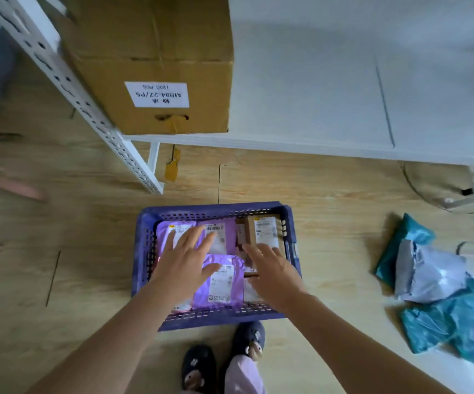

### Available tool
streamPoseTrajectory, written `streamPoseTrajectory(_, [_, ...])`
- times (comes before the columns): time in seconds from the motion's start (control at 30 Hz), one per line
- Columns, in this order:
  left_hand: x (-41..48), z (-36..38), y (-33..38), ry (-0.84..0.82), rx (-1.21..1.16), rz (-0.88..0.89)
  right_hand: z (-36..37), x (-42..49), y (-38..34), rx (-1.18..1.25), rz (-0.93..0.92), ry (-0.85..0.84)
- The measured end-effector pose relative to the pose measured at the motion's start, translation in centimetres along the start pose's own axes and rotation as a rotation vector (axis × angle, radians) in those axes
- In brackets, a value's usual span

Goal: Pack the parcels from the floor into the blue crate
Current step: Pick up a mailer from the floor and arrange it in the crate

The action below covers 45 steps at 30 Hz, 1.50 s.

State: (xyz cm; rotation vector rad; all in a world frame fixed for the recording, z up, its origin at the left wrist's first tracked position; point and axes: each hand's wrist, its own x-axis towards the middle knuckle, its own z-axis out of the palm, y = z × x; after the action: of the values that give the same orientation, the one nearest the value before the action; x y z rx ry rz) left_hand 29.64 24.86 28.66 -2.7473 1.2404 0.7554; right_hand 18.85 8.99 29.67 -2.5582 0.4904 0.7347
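The blue crate [144, 245] stands on the wooden floor just ahead of my feet. Inside lie purple mailer parcels [224, 280] with white labels and a brown cardboard parcel [261, 228] at the far right corner. My left hand [184, 263] hovers over the purple parcels on the crate's left side, fingers spread and straight. Over the right side is my right hand [272, 277], also with fingers extended, holding nothing. On the floor to the right lies a heap of teal parcels [469, 322] and grey-white parcels [429, 277].
A white shelf [315, 109] stretches across the back, carrying a large cardboard box [156, 64] with a white label. A perforated white shelf post [87, 106] slants down to the floor left of the crate. My slippered feet [201, 365] stand near the crate's front edge.
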Motion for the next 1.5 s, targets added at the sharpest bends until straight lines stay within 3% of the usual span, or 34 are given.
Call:
streamPoseTrajectory(0.37, [-10.4,-18.8,10.0,0.009,0.046,0.324,-14.0,-19.0,-2.8,0.166,0.126,0.255])
streamPoseTrajectory(0.77, [-15.3,-26.5,27.8,0.091,0.142,0.694,-18.7,-38.5,5.0,0.282,0.426,0.556])
streamPoseTrajectory(1.0, [-15.6,-25.6,41.8,0.047,0.173,0.774,-17.8,-47.4,14.7,0.363,0.61,0.602])
streamPoseTrajectory(1.33, [-14.4,-17.7,66.5,-0.093,0.169,0.783,-13.4,-58.6,35.9,0.427,0.732,0.573])
streamPoseTrajectory(1.5, [-12.6,-15.1,74.4,-0.166,0.141,0.729,-12.1,-60.9,45.4,0.513,0.769,0.526])
